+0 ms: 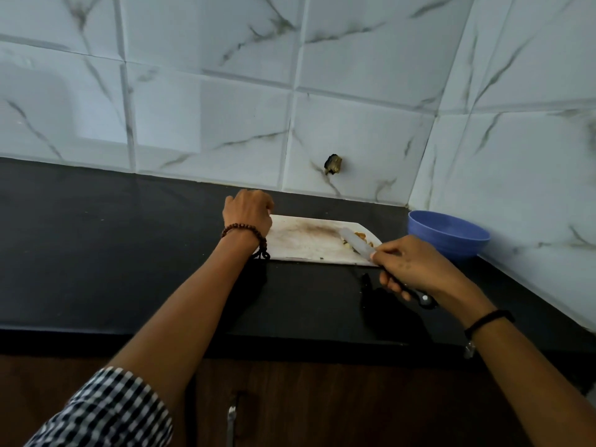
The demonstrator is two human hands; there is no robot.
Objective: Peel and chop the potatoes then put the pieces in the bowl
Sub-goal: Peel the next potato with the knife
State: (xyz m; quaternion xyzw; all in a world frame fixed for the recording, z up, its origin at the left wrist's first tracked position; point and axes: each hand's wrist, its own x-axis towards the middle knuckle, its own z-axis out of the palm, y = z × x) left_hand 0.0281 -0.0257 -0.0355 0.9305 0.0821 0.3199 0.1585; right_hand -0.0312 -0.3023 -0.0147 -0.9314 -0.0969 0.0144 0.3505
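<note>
Black stone forms the table [113, 253], and on it lies a white, brown-stained board [306, 241] before a wall of marbled tiles [354, 91]. At the board's 10 o'clock corner sits the left hand [248, 214], its back turned to the camera and its fingers curled out of sight, so I cannot tell whether they hold anything; a brown bead bracelet [245, 230] circles its wrist. At 4 o'clock from the board, the right hand [416, 269] wraps its fingers round the dark handle of a knife [356, 241], whose pale blade points toward 10 o'clock and lies low across the board's right end. Just beside the blade, at the board's 3 o'clock end, lies a small heap of yellowish potato pieces [362, 236], partly hidden by the blade. A blue bowl [448, 235] stands on the table at 3 o'clock from the board, near it but apart, in the corner of the walls; its inside is not visible. A dark hole [333, 164] marks the tile at 12 o'clock from the board. A checked sleeve [106, 411] covers the left upper arm.
</note>
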